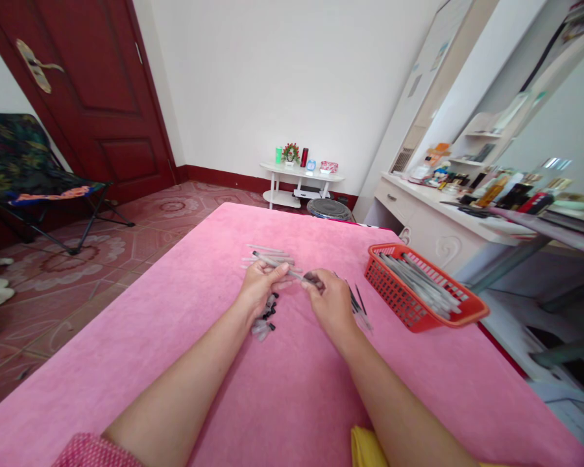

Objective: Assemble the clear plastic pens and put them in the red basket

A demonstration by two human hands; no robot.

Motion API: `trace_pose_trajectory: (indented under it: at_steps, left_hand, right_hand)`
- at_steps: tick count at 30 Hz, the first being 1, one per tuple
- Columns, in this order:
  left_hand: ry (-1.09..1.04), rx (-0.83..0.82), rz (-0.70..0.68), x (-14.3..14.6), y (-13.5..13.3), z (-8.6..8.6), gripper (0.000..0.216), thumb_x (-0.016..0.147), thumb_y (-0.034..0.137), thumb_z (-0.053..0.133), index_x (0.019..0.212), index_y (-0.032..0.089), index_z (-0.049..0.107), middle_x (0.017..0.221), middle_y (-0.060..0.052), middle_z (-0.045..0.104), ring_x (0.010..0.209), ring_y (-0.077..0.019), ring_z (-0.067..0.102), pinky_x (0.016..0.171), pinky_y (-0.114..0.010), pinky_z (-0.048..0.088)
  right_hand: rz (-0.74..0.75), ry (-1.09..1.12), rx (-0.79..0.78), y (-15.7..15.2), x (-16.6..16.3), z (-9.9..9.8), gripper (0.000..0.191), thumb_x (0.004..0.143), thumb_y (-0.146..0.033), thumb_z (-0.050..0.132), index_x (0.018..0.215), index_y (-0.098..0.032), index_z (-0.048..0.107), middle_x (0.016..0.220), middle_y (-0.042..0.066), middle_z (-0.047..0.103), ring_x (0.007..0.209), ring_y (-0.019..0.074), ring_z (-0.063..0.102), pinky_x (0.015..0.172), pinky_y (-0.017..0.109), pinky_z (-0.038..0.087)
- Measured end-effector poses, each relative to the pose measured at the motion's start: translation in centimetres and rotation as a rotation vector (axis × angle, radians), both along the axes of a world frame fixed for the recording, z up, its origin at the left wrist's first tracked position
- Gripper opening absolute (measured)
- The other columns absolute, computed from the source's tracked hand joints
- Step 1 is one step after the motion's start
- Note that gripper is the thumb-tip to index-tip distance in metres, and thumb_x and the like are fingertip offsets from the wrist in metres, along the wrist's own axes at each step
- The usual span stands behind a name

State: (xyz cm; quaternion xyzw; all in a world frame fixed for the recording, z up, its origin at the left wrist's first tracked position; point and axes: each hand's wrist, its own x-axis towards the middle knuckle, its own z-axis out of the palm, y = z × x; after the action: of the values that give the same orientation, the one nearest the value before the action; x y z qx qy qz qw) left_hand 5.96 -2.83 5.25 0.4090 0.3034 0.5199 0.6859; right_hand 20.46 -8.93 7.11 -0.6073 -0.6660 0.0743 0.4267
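Observation:
My left hand [263,282] is closed around a clear grey pen [268,260] with a dark end that points up and left. Closed on the pen's other end is my right hand [329,298], with a dark part between its fingertips; I cannot tell whether that is a cap, a tip or a refill. Several clear pen barrels [265,248] lie just beyond the left hand. Close to its wrist is a small heap of black and clear pen caps [265,324]. Thin dark refills [360,299] rest to the right of my right hand.
An orange-red plastic basket [394,299] full of grey pens stands on the right of the pink-covered table [282,402]. Yellow cloth [367,447] shows at the near edge. A dresser [433,214] with bottles is at the right, a folding chair [34,168] at the left.

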Motion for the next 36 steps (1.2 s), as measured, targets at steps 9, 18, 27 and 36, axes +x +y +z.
trace_pose_trajectory:
  at_steps: [9, 18, 27, 36]
  left_hand:
    - [-0.046, 0.075, -0.016, 0.4, -0.5, 0.0, 0.043, 0.054, 0.028, 0.082, 0.087, 0.010, 0.062, 0.080, -0.009, 0.071, 0.073, -0.0211, 0.068, 0.071, -0.033, 0.053]
    - [0.041, 0.248, -0.168, 0.8, -0.7, -0.3, 0.028, 0.058, 0.027, 0.079, 0.074, 0.012, 0.061, 0.077, -0.007, 0.071, 0.076, -0.0207, 0.067, 0.076, -0.032, 0.049]
    - [0.302, 0.401, 0.047, -0.5, 1.0, -0.3, 0.040, 0.074, 0.034, 0.065, 0.107, 0.013, 0.063, 0.103, -0.012, 0.068, 0.092, -0.0236, 0.065, 0.085, -0.038, 0.048]
    - [1.129, 0.751, 0.271, -4.0, 4.0, -3.1, 0.025, 0.077, 0.018, 0.054, 0.096, 0.022, 0.071, 0.102, -0.005, 0.070, 0.099, -0.0221, 0.061, 0.091, -0.036, 0.045]
  right_hand:
    - [0.020, 0.162, -0.101, -0.1, 0.4, 0.0, 0.011, 0.072, -0.023, 0.053, 0.070, -0.017, 0.063, 0.067, 0.002, 0.064, 0.062, 0.0152, 0.055, 0.058, 0.024, 0.037]
    - [0.298, 0.340, -0.312, 0.9, 1.1, 0.5, 0.018, 0.070, -0.028, 0.053, 0.056, -0.016, 0.053, 0.054, -0.003, 0.050, 0.053, 0.0104, 0.044, 0.053, 0.022, 0.033]
    - [-0.031, -0.007, -0.122, 0.6, 5.3, 3.7, 0.024, 0.080, -0.029, 0.045, 0.076, -0.017, 0.066, 0.067, 0.003, 0.065, 0.062, 0.0147, 0.057, 0.059, 0.024, 0.038]
    - [-0.879, -0.295, -0.182, -2.3, 15.3, 7.1, 0.037, 0.076, -0.044, 0.052, 0.094, -0.019, 0.072, 0.085, 0.018, 0.067, 0.074, 0.0279, 0.060, 0.058, 0.036, 0.036]
